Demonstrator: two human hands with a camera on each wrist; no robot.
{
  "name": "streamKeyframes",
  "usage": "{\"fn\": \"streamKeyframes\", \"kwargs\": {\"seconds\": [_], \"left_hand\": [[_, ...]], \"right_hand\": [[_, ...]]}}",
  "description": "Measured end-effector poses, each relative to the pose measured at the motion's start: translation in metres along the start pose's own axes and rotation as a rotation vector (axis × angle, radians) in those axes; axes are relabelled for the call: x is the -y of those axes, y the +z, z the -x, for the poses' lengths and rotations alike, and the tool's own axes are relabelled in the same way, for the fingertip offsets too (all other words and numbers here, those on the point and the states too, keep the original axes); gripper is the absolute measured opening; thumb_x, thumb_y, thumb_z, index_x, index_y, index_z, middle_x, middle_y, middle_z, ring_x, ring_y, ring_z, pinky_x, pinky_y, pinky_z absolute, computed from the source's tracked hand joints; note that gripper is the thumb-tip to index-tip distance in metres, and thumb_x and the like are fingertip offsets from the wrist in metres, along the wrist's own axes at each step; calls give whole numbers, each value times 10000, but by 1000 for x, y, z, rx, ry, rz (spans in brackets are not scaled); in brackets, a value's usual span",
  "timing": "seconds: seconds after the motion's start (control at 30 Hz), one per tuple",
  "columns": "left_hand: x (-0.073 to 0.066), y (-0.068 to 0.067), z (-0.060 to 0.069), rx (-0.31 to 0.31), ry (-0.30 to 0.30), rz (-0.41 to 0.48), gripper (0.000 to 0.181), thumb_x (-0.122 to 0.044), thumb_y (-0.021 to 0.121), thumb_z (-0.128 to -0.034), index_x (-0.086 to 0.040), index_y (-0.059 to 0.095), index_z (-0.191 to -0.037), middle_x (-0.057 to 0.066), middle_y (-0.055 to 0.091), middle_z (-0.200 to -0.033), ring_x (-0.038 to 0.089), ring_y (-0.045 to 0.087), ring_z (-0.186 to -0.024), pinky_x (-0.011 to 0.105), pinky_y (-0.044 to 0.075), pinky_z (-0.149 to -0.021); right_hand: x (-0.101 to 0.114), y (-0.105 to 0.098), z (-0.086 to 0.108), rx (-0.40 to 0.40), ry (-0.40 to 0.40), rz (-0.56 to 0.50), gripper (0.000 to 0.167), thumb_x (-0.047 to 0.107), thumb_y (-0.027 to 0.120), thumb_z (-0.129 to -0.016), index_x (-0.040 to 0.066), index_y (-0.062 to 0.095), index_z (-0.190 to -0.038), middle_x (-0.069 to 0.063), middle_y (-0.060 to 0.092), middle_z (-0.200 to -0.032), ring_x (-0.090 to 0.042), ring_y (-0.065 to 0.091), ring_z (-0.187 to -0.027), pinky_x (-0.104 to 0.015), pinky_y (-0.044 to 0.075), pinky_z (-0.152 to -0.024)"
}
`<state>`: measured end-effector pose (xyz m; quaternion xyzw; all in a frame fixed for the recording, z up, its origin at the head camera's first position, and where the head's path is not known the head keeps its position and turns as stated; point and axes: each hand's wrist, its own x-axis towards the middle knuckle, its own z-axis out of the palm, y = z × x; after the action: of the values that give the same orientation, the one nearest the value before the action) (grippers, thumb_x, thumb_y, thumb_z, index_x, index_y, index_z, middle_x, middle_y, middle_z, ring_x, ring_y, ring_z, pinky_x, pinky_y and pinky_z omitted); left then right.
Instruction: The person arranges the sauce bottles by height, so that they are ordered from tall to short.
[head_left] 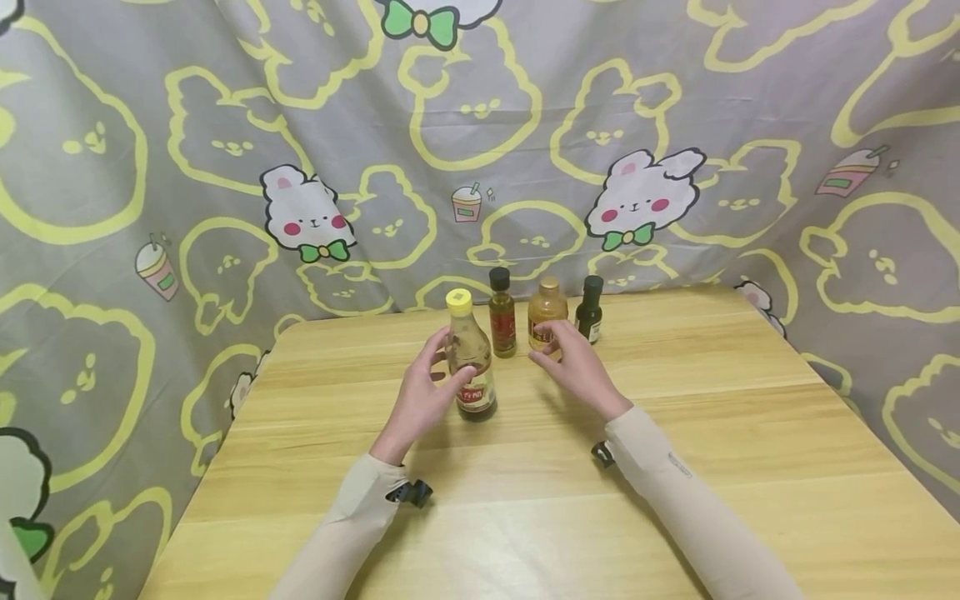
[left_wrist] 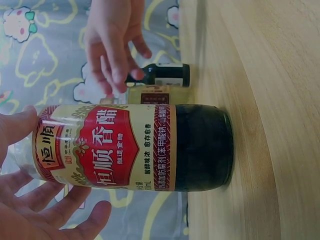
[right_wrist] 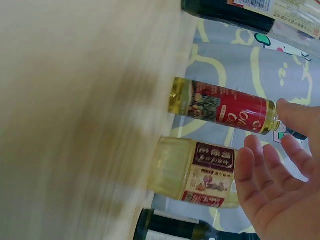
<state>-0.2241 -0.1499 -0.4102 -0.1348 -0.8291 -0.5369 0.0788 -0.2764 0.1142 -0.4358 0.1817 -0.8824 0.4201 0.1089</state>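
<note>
A vinegar bottle with a yellow cap and a red-and-cream label stands upright on the table, dark liquid in its lower part. My left hand holds it loosely, thumb on the near side and fingers partly round the far side; the lower fingers spread away from the glass. My right hand hovers in front of a squat oil bottle, fingers bent loosely with nothing between them. Left of that one is a slim olive oil bottle with a red label. At the row's right end stands a small dark bottle.
The wooden table reaches back to a grey curtain with cartoon prints. The slim, squat and dark bottles stand close together near the table's back edge, behind and right of the vinegar bottle.
</note>
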Motion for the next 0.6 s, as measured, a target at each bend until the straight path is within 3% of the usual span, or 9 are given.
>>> {"fn": "streamKeyframes", "kwargs": {"seconds": [0.33,0.6], "left_hand": [[0,1,0,-1,9,-27,677,-315,752,-947,-264,422,-1535,40,552,-1460,341,566,-1292,531,510,-1023],[1,1,0,6,11,-3,723,-339,777,-924,-277,406,-1541,58,557,-1463,386,536,-1341,555,490,-1052]], "right_hand": [[-12,-10,25,71,-13,63,384,180,726,-967,43,602,-1303,-145,636,-1288,-274,684,-1019,-456,587,-843],[-21,-29,38,87,9,82,355,187,707,-981,71,600,-1299,-139,658,-1264,-281,681,-1040,-460,587,-857]]}}
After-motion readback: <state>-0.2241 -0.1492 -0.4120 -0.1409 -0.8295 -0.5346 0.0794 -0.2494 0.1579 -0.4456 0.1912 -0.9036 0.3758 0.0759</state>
